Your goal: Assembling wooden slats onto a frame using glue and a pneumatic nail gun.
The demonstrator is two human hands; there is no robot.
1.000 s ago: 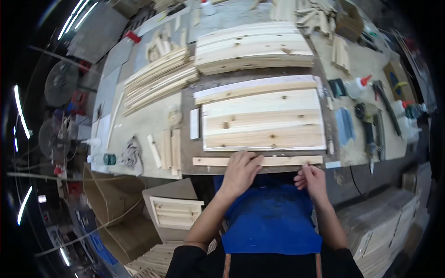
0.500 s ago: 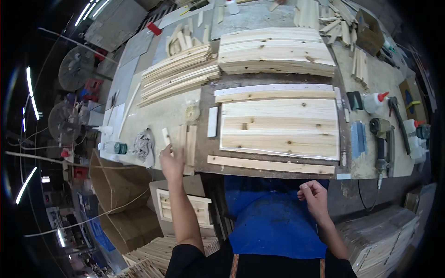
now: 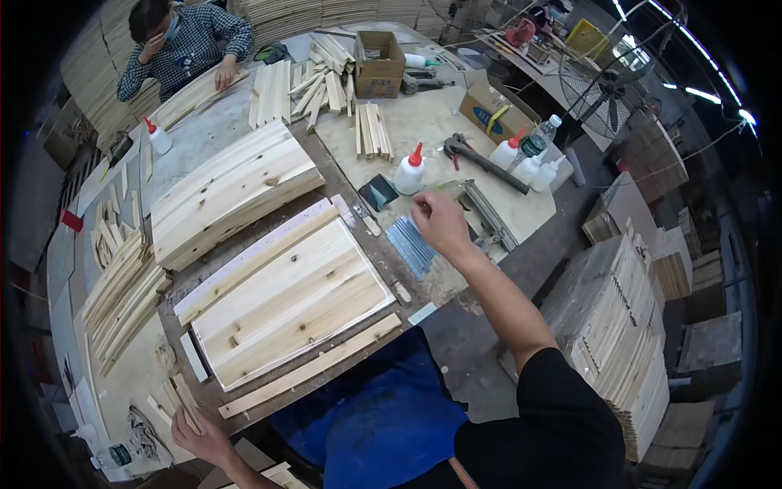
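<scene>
At the table's near left, my left hand (image 3: pixel 202 438) has its fingers closed around the near ends of short wooden strips (image 3: pixel 184 396). My right hand (image 3: pixel 441 222) is curled over the right side, beside a white glue bottle (image 3: pixel 410 173) with a red cap and partly covering a nail gun (image 3: pixel 487 213). Whatever its fingers hold, if anything, is hidden. Between my hands lies a flat pine panel (image 3: pixel 297 306) with pale edges. One long wooden strip (image 3: pixel 314 364) lies along its near side, another (image 3: pixel 259 265) along its far side.
Beyond the panel rises a stack of boards (image 3: pixel 236 191), with bundled slats (image 3: pixel 122 293) to its left. A hammer (image 3: pixel 486 163), more bottles (image 3: pixel 529 167) and cardboard boxes (image 3: pixel 379 65) stand at the right and back. Another person (image 3: pixel 183 53) sits across the table.
The view has swung right. My right hand has moved from in front of my apron to over the nail gun area. My left hand has shifted onto the short strips.
</scene>
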